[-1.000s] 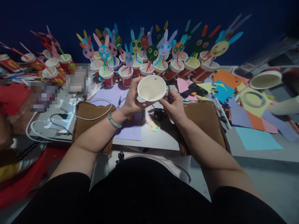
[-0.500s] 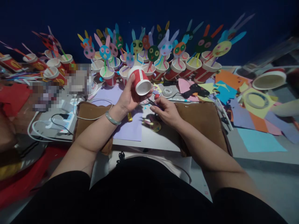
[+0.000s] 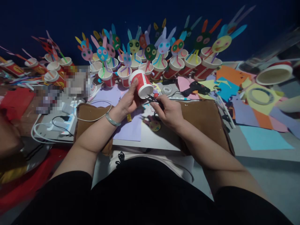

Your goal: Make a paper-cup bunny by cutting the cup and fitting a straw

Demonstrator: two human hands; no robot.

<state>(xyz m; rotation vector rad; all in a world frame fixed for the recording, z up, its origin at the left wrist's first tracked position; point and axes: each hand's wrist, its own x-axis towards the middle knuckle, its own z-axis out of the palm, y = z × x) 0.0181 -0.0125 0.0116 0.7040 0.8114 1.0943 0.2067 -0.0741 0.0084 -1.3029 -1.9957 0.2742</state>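
Note:
A red and white paper cup [image 3: 141, 82] is tilted with its white bottom turned toward me. My left hand [image 3: 130, 100] wraps round its side and holds it over the table. In my right hand [image 3: 169, 112] is a small dark pair of scissors [image 3: 152, 98], its pointed tip at the lower edge of the cup's bottom. Whether the tip pierces the paper I cannot tell. Below my hands a yellow paper rabbit face [image 3: 154, 125] lies on the white tabletop, beside a sheet of purple paper [image 3: 131, 132].
Several cups with paper rabbits on straws [image 3: 158, 67] stand along the blue wall. Brown cushions [image 3: 201, 122] lie under both forearms. A dark glue gun [image 3: 195, 89], tape roll [image 3: 167, 90] and coloured paper [image 3: 264, 137] are at right; a power strip [image 3: 70, 120] is at left.
The scissors have moved up and left to meet the cup's bottom. The cup has shifted slightly, with its bottom turned toward the right hand.

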